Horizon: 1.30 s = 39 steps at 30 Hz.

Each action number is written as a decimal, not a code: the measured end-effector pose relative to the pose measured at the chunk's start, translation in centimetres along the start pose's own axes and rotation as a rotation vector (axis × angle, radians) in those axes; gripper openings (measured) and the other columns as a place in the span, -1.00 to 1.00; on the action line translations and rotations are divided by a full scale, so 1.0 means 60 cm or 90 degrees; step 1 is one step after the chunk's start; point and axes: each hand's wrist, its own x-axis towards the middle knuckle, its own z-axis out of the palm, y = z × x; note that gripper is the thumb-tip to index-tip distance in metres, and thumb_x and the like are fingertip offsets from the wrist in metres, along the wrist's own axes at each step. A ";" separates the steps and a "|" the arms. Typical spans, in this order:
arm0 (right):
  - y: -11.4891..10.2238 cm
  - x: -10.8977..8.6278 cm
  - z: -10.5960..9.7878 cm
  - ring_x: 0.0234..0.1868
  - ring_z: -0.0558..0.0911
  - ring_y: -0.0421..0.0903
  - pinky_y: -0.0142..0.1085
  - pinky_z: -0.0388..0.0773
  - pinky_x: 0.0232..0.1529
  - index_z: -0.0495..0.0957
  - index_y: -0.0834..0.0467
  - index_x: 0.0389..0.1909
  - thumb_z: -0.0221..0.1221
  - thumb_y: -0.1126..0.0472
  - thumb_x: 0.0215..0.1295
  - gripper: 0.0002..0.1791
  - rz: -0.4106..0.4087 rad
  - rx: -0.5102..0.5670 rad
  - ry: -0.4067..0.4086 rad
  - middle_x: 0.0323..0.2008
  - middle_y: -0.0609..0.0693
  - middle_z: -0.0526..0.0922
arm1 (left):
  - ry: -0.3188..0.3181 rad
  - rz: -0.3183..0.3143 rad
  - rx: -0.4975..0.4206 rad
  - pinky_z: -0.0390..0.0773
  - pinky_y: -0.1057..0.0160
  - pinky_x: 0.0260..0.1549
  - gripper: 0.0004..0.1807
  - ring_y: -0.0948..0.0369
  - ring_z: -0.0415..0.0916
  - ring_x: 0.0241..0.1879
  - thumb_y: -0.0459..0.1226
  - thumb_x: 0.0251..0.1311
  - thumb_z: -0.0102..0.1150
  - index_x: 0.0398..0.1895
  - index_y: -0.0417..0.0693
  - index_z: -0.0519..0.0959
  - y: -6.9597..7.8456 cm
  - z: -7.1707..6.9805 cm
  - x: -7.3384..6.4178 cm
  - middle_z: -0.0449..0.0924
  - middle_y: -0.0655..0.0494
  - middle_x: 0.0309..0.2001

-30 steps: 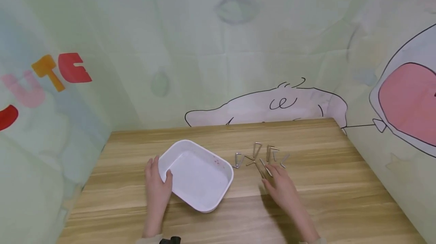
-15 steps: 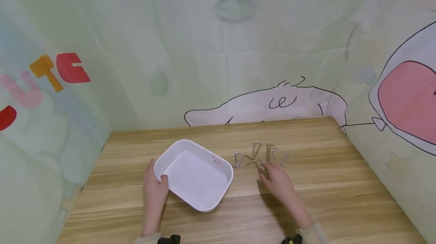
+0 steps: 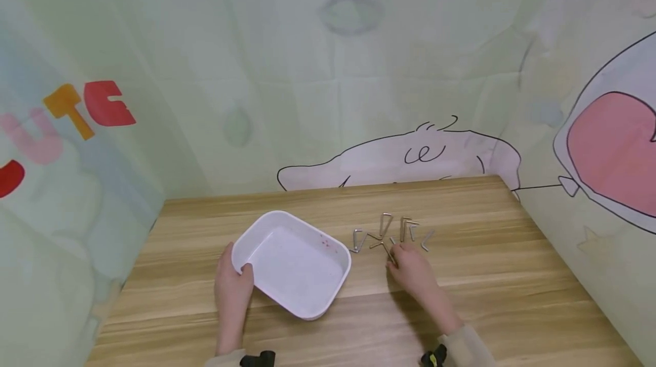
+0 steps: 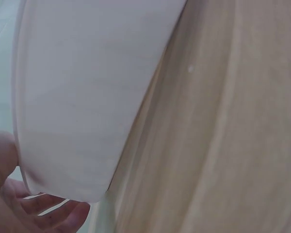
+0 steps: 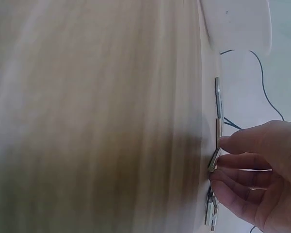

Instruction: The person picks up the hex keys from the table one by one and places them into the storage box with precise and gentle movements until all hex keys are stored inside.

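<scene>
My left hand (image 3: 233, 287) grips the left corner of a white rectangular tray (image 3: 297, 267), thumb over the rim and fingers along the outside. In the left wrist view, the tray's side wall (image 4: 82, 97) stands beside the curled fingers (image 4: 63, 213). My right hand (image 3: 414, 270) is low over the table, pinching a hex key (image 3: 390, 254) between thumb and fingertips. Seen from the right wrist, the pinched hex key (image 5: 214, 160) is tilted at the table surface, partly hidden by the fingers. Several other L-shaped hex keys (image 3: 410, 225) lie scattered just beyond that hand.
The wood-grain table (image 3: 487, 276) meets a printed fabric backdrop (image 3: 287, 99) at its back and sides. Two crossed hex keys (image 3: 359, 240) lie close to the tray's right corner. A small pinkish mark (image 3: 326, 240) shows on the tray's inner wall.
My right hand has shifted slightly left and its fingers have drawn together on the hex key. My left thumb has moved down along the tray's rim; the tray has barely moved.
</scene>
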 end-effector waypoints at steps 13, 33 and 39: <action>-0.002 0.012 0.008 -0.49 0.49 -0.13 -0.30 0.51 -0.48 0.51 0.19 -0.48 0.32 0.31 0.00 -0.86 0.062 -0.024 -0.083 -0.53 -0.02 0.54 | 0.001 -0.007 0.013 0.33 -0.27 0.16 -0.36 -0.35 0.30 0.21 -0.42 0.10 -0.03 0.32 -0.40 0.25 -0.001 -0.002 0.000 0.32 -0.47 0.24; -0.004 0.016 0.011 -0.69 0.25 -0.18 -0.44 0.12 -0.73 0.20 0.05 -0.86 0.18 0.35 -0.06 -0.61 0.146 -0.001 -0.099 -0.73 -0.07 0.34 | 0.005 -0.005 0.003 0.33 -0.26 0.18 -0.37 -0.34 0.31 0.21 -0.42 0.11 -0.02 0.33 -0.38 0.25 -0.001 0.003 -0.002 0.33 -0.45 0.24; -0.001 0.013 0.013 -0.66 0.30 -0.17 -0.41 0.18 -0.70 0.29 0.07 -0.82 0.16 0.34 -0.07 -0.70 0.157 0.009 -0.106 -0.66 -0.05 0.40 | 0.005 -0.006 0.002 0.32 -0.26 0.20 -0.37 -0.34 0.30 0.22 -0.42 0.11 -0.03 0.33 -0.40 0.24 0.001 0.001 -0.003 0.32 -0.46 0.24</action>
